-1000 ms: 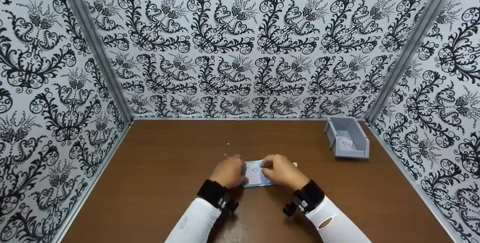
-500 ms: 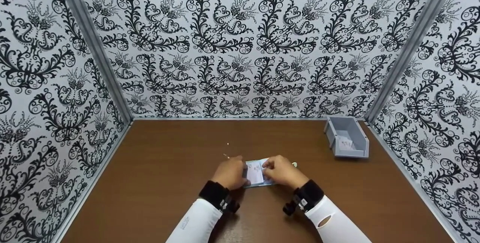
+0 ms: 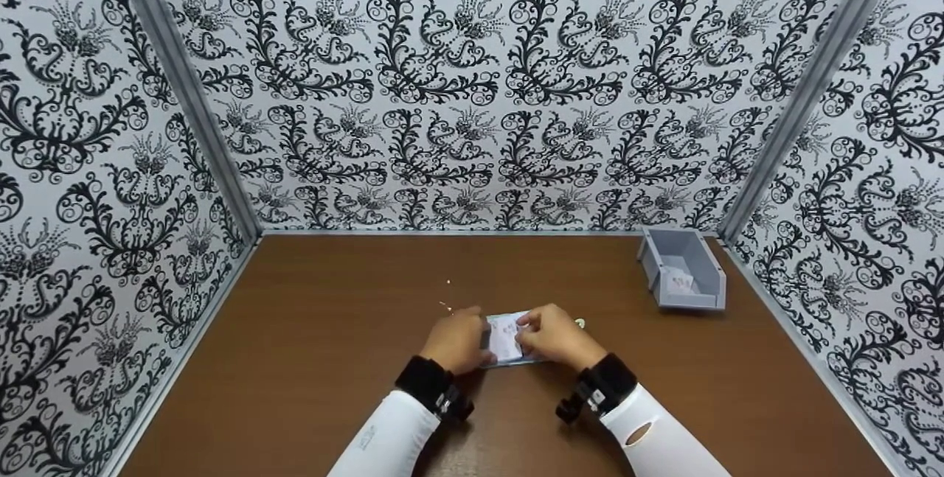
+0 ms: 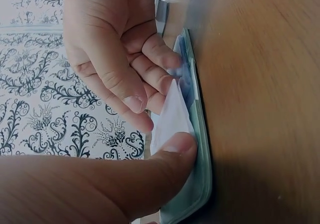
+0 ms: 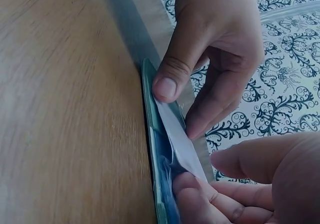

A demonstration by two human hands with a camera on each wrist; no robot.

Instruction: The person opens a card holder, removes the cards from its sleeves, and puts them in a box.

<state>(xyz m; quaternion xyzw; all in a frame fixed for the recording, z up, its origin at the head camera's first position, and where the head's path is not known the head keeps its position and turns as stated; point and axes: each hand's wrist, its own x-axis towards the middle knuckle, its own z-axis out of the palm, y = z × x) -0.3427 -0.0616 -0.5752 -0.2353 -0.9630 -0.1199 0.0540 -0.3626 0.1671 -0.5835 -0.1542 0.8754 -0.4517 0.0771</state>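
On the table lies a flat green cover with a clear bluish plastic pocket. A white paper slip with faint pinkish print rests over it, its middle bowed up in the wrist views. My left hand grips the cover at its left end, the thumb pressing the slip against it. On the other side my right hand holds the slip's right edge at its fingertips, the fingers right at the pocket's crinkled opening. My right palm hides the cover's right end in the head view.
A grey open-front bin stands at the table's back right with a similar printed slip inside. Small bright marks show on the brown table beyond my left hand. Patterned walls enclose three sides.
The slip has shifted right over the cover, toward my right fingertips. My left hand has moved slightly right with it; my right hand stays nearly in place.
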